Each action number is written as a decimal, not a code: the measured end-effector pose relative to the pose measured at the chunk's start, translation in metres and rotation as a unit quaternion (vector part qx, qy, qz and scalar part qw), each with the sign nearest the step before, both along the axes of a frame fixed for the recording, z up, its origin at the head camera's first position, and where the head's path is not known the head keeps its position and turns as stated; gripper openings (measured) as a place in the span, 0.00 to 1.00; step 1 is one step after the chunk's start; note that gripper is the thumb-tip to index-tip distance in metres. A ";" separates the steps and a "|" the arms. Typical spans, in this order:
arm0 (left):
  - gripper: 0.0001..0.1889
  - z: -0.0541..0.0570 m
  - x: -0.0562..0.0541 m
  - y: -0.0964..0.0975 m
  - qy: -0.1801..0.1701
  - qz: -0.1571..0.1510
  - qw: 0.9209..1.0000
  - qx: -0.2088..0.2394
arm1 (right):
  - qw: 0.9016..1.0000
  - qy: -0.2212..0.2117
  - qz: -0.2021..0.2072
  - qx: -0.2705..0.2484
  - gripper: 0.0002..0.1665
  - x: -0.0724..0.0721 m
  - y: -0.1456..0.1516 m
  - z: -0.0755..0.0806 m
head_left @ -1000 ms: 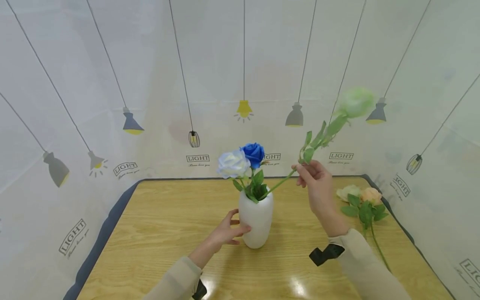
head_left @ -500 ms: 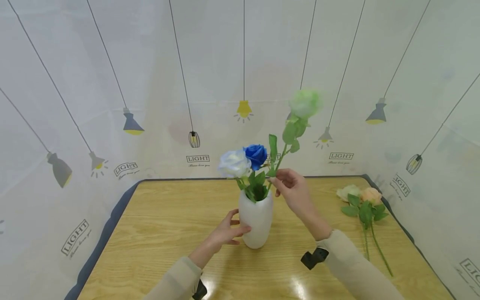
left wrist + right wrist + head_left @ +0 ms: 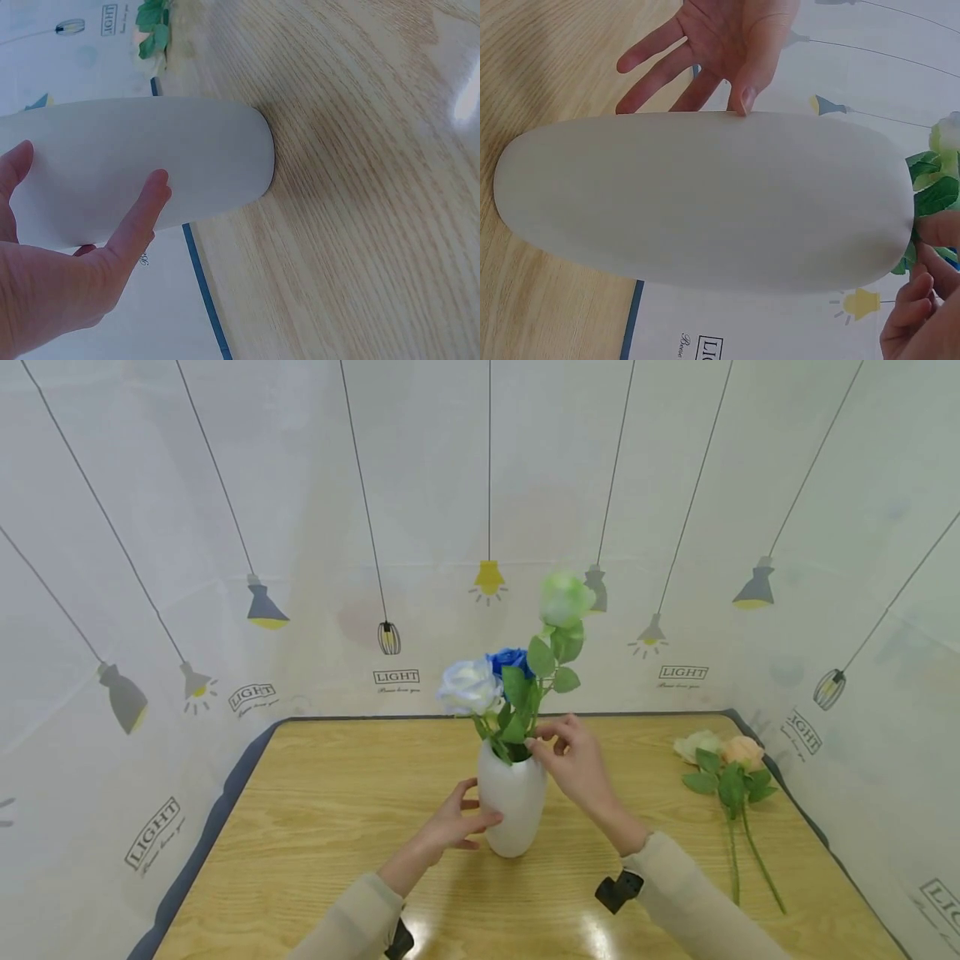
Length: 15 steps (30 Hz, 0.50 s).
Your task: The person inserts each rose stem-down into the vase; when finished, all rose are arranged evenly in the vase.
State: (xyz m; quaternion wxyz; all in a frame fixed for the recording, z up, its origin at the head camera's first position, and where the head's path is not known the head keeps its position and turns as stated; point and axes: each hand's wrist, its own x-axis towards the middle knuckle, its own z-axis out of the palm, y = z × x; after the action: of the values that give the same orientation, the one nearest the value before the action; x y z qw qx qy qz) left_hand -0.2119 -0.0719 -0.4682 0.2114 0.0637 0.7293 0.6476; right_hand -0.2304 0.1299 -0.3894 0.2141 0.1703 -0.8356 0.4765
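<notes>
White vase [image 3: 513,802], standing upright on the wooden surface [image 3: 337,802], and it's the centre of the action here, taking the middle of our clock. At about eight o'clock, the left hand [image 3: 450,824] rests against its side, thumb and fingers spread and touching the wall rather than wrapped tight. Over at two o'clock, the right hand [image 3: 577,768] is up at the mouth, thumb and forefinger pinching the stem of a green rose [image 3: 564,600] right by the rim.

And look at that bloom, riding highest of the three, between twelve and one, its stem leading down into the vase, its leaves crossing in front of the blue rose [image 3: 510,661] at twelve o'clock. Just beside it, at eleven, a pale blue-white rose [image 3: 469,687] leans outward from the mouth. How deep the stems go, we can't tell; the vase hides them.

Out towards three o'clock, well apart, two loose flowers lie on the surface: a cream flower [image 3: 696,745] and, touching it, a peach flower [image 3: 742,752], green stems running down towards five. Pale sleeves [image 3: 352,917] reach in from seven and four o'clock, with a small black device [image 3: 619,892] strapped at the right wrist. Behind it all, a printed cloth [image 3: 315,510], its yellow lamp [image 3: 489,575] hanging at twelve.
</notes>
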 end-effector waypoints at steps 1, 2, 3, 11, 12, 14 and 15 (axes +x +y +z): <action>0.43 0.000 0.000 0.000 0.000 0.000 1.000 0.000 | 1.000 -0.004 0.000 0.003 0.06 0.000 0.000 -0.001; 0.43 0.000 0.000 0.000 0.000 0.000 1.000 0.001 | 1.000 -0.008 0.002 0.005 0.06 0.001 0.000 -0.001; 0.43 0.001 0.000 0.000 0.000 -0.001 1.000 0.001 | 1.000 -0.011 0.002 0.007 0.07 0.001 0.000 -0.001; 0.43 0.001 0.001 0.001 0.000 -0.002 1.000 0.000 | 1.000 -0.022 0.004 -0.010 0.12 0.001 -0.001 -0.001; 0.43 0.001 0.001 0.001 0.000 -0.002 1.000 0.000 | 0.999 -0.027 0.004 -0.016 0.12 0.001 -0.001 -0.001; 0.43 0.001 0.001 0.001 0.000 -0.002 1.000 0.000 | 0.999 -0.036 0.004 -0.029 0.11 0.002 -0.001 0.000; 0.43 0.001 0.001 0.001 0.000 -0.001 1.000 0.000 | 0.999 -0.041 0.002 -0.035 0.10 0.002 -0.001 0.001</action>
State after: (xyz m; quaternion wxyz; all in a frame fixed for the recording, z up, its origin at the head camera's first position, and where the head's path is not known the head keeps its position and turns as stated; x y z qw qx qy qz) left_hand -0.2114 -0.0711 -0.4671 0.2118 0.0646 0.7295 0.6471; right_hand -0.2286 0.1287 -0.3887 0.1846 0.1451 -0.8259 0.5126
